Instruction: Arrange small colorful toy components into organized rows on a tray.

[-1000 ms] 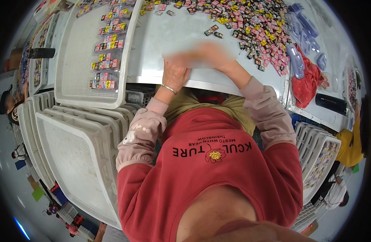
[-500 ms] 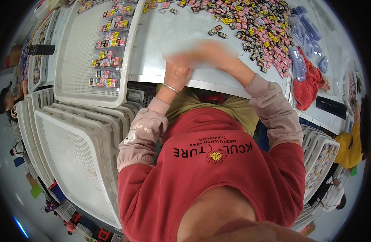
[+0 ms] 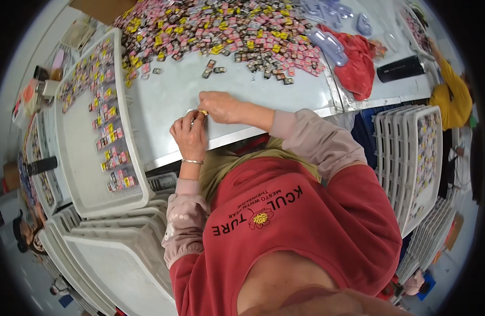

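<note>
My left hand (image 3: 190,136), with a bracelet at its wrist, is over the near edge of the metal tabletop. Its fingers are closed round a small piece with yellow on it (image 3: 203,112), mostly hidden. My right hand (image 3: 220,107) meets it from the right, fingers curled inward at the same spot; what they pinch cannot be made out. Beyond both hands spreads a large heap of small pink, black and yellow printed blocks (image 3: 216,32). A few dark blocks (image 3: 211,68) lie loose at its near side.
Left stands a white perforated tray (image 3: 76,158) with rows of filled clear packs (image 3: 110,136). Stacked white trays are at lower left (image 3: 110,253) and right (image 3: 406,152). Clear plastic shells (image 3: 329,46), a red cloth (image 3: 353,71) and a black cylinder (image 3: 400,69) lie at right.
The view has swung, so the heap shows more fully and the tray sits lower and further left. My hands, blurred together before, now show distinctly, with the left fingers round the small piece.
</note>
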`<state>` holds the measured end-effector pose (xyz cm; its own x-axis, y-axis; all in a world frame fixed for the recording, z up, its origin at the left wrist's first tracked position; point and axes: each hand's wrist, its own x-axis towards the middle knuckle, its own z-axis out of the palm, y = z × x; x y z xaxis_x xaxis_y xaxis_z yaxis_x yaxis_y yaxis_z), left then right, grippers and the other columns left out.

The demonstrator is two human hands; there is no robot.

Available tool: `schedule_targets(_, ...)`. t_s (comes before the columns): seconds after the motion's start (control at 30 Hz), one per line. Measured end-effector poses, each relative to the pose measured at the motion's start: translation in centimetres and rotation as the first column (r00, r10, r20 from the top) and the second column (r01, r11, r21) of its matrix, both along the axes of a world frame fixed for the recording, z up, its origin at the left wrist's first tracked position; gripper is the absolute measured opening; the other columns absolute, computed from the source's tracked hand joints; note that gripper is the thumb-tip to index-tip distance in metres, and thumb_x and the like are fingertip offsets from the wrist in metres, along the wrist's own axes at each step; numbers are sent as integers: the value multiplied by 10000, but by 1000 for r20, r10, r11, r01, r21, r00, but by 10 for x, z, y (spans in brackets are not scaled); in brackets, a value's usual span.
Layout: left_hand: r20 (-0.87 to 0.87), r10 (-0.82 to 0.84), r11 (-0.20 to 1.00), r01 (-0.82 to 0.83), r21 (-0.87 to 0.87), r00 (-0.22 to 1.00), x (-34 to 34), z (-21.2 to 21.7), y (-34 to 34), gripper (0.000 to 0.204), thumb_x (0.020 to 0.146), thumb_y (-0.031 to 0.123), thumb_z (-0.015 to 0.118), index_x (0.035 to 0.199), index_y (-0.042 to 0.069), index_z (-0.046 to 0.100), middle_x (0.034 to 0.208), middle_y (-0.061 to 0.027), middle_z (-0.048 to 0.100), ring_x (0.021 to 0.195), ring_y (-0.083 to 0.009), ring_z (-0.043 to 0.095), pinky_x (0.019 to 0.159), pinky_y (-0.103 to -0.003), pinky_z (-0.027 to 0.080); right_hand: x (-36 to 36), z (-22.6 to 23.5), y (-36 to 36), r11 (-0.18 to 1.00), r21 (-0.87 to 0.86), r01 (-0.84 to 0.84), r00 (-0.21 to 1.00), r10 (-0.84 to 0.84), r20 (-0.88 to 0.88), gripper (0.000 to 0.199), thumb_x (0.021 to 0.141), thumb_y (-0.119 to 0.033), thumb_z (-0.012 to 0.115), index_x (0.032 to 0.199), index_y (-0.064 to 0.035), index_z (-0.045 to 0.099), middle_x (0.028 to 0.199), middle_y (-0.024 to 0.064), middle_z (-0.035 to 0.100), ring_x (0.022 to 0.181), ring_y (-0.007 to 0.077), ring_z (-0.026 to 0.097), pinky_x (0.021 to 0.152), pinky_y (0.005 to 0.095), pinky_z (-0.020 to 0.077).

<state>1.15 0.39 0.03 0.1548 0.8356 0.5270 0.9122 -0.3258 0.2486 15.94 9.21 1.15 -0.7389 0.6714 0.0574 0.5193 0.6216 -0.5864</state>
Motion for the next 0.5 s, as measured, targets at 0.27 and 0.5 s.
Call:
schedule_targets(0.27, 83, -98, 994, 101, -29, 992, -2, -7, 3, 219, 826, 45, 622, 1036, 69, 679, 1083, -43, 647, 1000, -271, 560, 892, -376, 420, 77, 4, 18, 885, 227, 406, 859, -286, -424, 229, 760, 32, 567, 957, -30, 666, 922, 137, 631, 884, 323, 610, 746, 393, 499)
schedule_targets(0.5, 78, -79, 996, 82, -33, 994, 0, -6, 2, 216, 838, 44, 618, 1047, 68, 667, 1082, -44, 645, 996, -267, 559, 881, -372, 418, 230, 11, 44, 614, 264, 744, 653, -752, -88, 162, 806, -119, 620, 939, -117, 713, 960, 114, 659, 899, 328, 632, 784, 431, 498)
